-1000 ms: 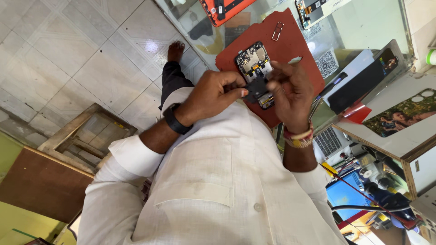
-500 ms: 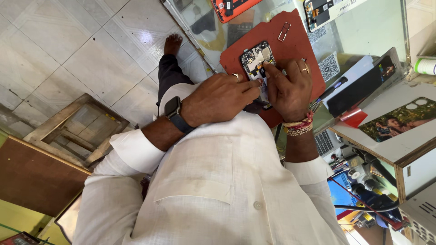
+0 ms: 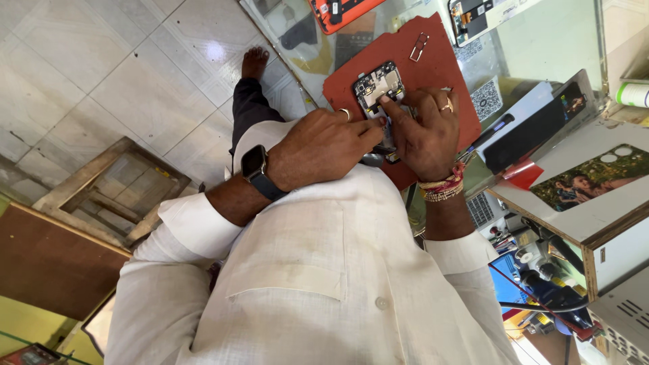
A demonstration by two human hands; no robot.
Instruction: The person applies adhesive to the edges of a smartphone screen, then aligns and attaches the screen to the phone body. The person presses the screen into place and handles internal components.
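An opened phone (image 3: 378, 86) with its back off and circuit board showing lies on a red mat (image 3: 433, 61) on a glass counter. My left hand (image 3: 318, 147), a dark smartwatch on its wrist, grips the phone's near end with the fingertips. My right hand (image 3: 424, 132), with a ring and thread bracelets, rests over the phone's right side. Its index finger presses on the board near the top while the other fingers are curled. The phone's lower half is hidden under both hands.
A small metal frame (image 3: 419, 46) lies on the mat. An orange phone (image 3: 338, 9) and another opened phone (image 3: 473, 13) lie further away. A black phone on a white box (image 3: 534, 125) sits to the right. A wooden stool (image 3: 101, 196) stands on the tiled floor.
My right hand has come down from above the phone and now presses its index finger on the board. My left hand slid closer to the phone's near end.
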